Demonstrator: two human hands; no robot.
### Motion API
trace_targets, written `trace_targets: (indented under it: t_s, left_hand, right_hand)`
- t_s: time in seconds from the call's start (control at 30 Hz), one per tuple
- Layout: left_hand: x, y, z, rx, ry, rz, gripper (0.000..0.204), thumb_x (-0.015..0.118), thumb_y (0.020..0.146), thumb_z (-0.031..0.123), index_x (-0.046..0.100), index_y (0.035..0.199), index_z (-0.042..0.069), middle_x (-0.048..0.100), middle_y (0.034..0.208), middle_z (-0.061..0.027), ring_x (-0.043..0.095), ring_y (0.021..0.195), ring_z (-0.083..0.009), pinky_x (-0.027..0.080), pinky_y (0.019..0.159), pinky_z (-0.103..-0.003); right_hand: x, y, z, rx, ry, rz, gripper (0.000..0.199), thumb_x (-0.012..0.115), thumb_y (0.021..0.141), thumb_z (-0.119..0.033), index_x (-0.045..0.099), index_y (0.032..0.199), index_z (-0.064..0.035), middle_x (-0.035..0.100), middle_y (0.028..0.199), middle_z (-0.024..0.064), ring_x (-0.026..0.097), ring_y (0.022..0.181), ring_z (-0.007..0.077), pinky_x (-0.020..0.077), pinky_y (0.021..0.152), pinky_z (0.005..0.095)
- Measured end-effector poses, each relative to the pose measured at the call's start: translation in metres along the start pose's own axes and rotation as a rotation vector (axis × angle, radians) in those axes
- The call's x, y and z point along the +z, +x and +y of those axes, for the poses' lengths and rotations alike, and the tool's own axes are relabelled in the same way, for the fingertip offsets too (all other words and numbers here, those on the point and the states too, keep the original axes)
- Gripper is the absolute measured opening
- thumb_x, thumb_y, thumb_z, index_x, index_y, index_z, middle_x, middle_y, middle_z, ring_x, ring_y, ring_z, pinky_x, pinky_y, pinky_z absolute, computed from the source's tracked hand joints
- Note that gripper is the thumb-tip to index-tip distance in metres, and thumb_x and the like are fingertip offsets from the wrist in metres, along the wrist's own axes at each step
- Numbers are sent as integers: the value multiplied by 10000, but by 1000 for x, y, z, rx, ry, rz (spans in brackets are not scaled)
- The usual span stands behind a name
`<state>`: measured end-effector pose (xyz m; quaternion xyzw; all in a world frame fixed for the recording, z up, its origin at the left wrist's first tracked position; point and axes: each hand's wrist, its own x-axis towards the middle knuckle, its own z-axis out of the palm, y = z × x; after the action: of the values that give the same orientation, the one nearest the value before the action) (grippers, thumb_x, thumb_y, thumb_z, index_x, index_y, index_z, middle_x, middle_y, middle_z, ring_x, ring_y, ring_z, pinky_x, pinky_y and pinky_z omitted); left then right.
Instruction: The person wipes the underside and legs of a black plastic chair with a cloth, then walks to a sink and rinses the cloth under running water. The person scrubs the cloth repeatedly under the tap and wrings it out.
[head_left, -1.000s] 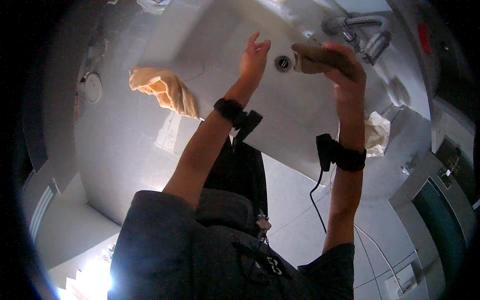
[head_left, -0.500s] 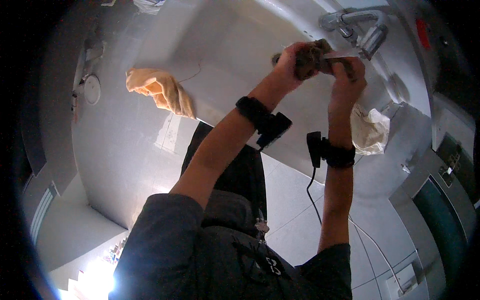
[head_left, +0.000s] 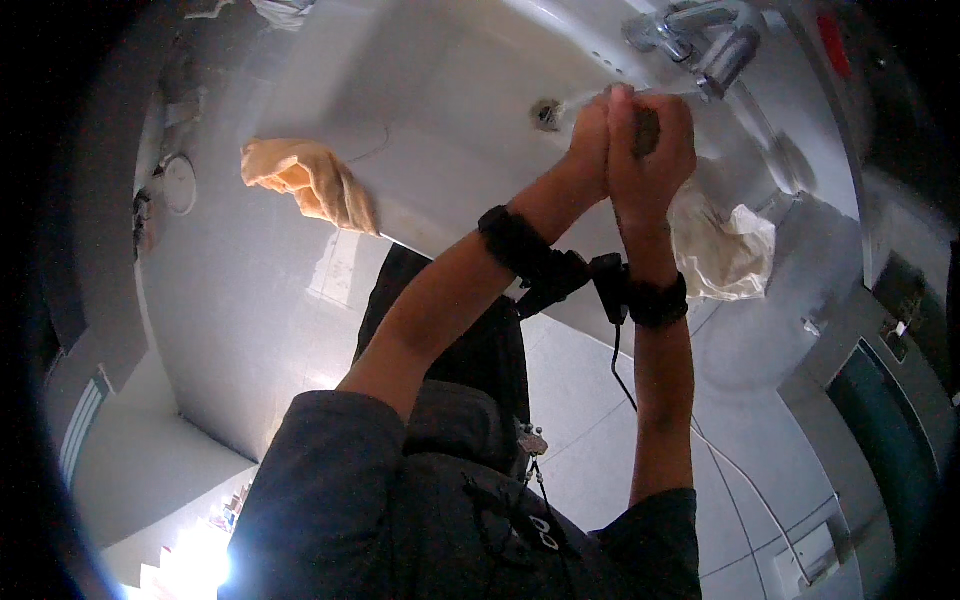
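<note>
Both my hands are clasped together over a white sink basin (head_left: 450, 110), just below the chrome tap (head_left: 715, 45). My left hand (head_left: 590, 150) and my right hand (head_left: 655, 150) squeeze a dark brown cloth (head_left: 646, 130) between them; only a sliver of it shows between the fingers. The sink's drain (head_left: 547, 113) lies just left of my hands. Each wrist wears a black band with a cable.
An orange-yellow cloth (head_left: 310, 180) hangs over the sink's front rim at the left. A crumpled white cloth (head_left: 730, 250) lies on the rim at the right. A round plug on a chain (head_left: 178, 185) sits at far left. Pale tiled floor below.
A second ago my left hand was open and apart from the brown cloth in my right. It has since come over and closed on the cloth, both hands now balled together.
</note>
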<state>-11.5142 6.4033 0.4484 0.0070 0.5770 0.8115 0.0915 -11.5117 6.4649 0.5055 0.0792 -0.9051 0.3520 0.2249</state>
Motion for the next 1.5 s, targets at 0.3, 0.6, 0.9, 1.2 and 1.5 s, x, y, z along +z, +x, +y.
trace_targets:
  t_s: [0.3, 0.6, 0.9, 1.2, 1.5]
  left_hand:
    - [10, -5, 23, -475, -282, 358, 283, 486, 846, 255, 602, 801, 1, 606, 715, -144, 565, 590, -209, 456, 572, -357]
    - [-24, -3, -25, -118, 348, 340, 330, 504, 864, 336, 577, 906, 17, 609, 769, -145, 595, 685, -244, 463, 635, -348]
    - [-60, -13, -21, -584, -48, 283, 585, 483, 817, 550, 443, 1202, 112, 504, 1183, -83, 470, 1060, -214, 367, 857, -443]
    - [-71, -1, -35, -631, -407, 173, 635, 475, 834, 547, 329, 1336, 186, 331, 1352, -58, 354, 1215, -263, 297, 937, -523]
    - [-57, 15, -43, -574, -680, 275, 510, 435, 862, 519, 426, 1247, 184, 461, 1250, -78, 451, 1136, -270, 376, 896, -458]
  right_hand:
    - [-2, 9, 5, 428, 41, -158, 294, 564, 829, -285, 562, 722, -11, 609, 700, 195, 606, 666, 295, 457, 639, 358]
    - [-20, 2, 31, 546, 190, -257, 272, 641, 799, -286, 625, 847, -19, 623, 738, 75, 566, 699, 146, 452, 678, 284]
    - [-20, 14, 2, 597, 696, -172, 185, 705, 769, -210, 621, 820, -54, 608, 774, -2, 523, 715, 76, 431, 683, 233]
    - [-28, 19, 0, 694, 789, -135, 203, 677, 793, -249, 630, 833, -56, 613, 811, 13, 536, 744, 95, 423, 686, 229]
    - [-39, 26, -9, 745, 868, -150, 272, 529, 884, -258, 586, 997, -17, 604, 963, 77, 582, 910, 168, 464, 787, 307]
